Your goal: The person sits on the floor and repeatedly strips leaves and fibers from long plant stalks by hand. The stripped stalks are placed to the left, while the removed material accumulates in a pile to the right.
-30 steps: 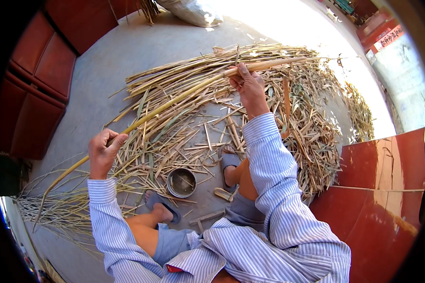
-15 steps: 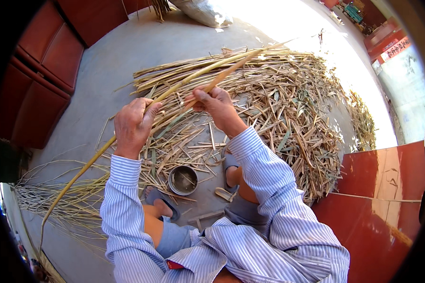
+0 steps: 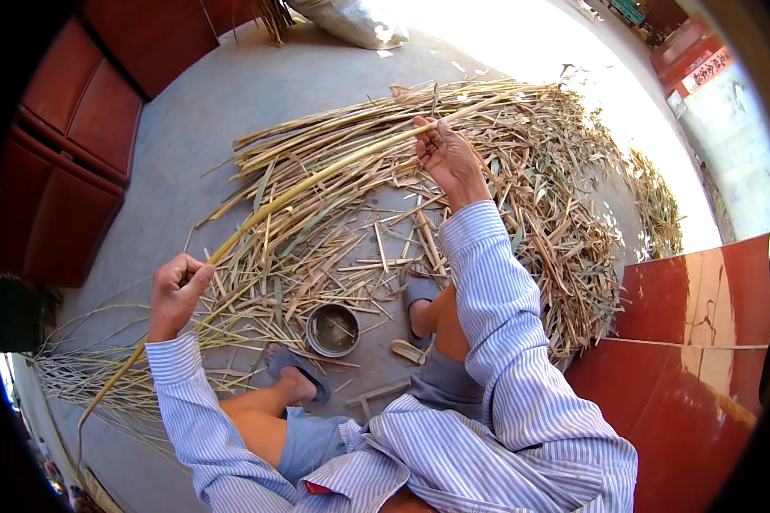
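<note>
A long yellowish reed stalk [image 3: 316,180] slants across the view from lower left to upper right. My left hand [image 3: 178,295] grips it at the left with curled fingers. Near the stalk's thinner far end, my right hand [image 3: 451,162] pinches it between thumb and fingers. The stalk's tail bends down past my left forearm. Below it lies a heap of dry stalks [image 3: 274,147] and loose brown husks [image 3: 552,214]. A brown strip shows beside my right wrist; whether it hangs or lies on the heap, I cannot tell.
A round dark bowl [image 3: 334,352] stands on the floor between my sandalled feet. Thin stalks [image 3: 111,372] fan out at left. Red sofa-like furniture [image 3: 68,171] stands far left, a pale sack [image 3: 351,21] at the back, and red panels [image 3: 659,410] at right.
My hands have moved apart along the stalk: left toward me and leftward, right farther out and rightward. The brown husk strip has left my right hand's fingers.
</note>
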Motion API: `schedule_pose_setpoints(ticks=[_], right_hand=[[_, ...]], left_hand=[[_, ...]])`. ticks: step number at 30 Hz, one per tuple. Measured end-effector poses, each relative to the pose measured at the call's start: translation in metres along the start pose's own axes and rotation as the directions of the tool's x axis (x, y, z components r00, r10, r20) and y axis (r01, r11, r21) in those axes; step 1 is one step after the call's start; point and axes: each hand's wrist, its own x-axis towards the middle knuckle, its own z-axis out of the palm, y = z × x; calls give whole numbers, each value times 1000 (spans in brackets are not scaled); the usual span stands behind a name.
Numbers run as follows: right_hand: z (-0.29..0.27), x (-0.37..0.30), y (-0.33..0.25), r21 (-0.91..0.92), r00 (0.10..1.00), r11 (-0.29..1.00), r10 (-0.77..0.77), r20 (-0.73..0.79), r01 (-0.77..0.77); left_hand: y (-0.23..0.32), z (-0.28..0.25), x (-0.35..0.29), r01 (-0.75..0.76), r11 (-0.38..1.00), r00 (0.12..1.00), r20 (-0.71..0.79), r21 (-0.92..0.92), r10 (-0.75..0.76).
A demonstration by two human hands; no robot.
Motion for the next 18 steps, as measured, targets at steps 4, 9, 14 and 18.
schedule_pose_setpoints(ticks=[4, 9, 14, 18], right_hand=[[-6, 1, -7, -11, 995, 999, -54, -88, 53], [6, -6, -5, -68, 995, 997, -48, -91, 42], [-7, -3, -7, -234, 938, 969, -155, -309, 83], [3, -3, 8, -227, 950, 973, -110, -291, 43]], left_hand=[[-28, -42, -12, 171, 985, 985, 23, 0, -171], [-39, -50, -19, 129, 992, 981, -145, 14, -125], [-9, -37, -24, -81, 960, 949, -274, 269, 157], [17, -14, -13, -199, 813, 922, -177, 547, 345]])
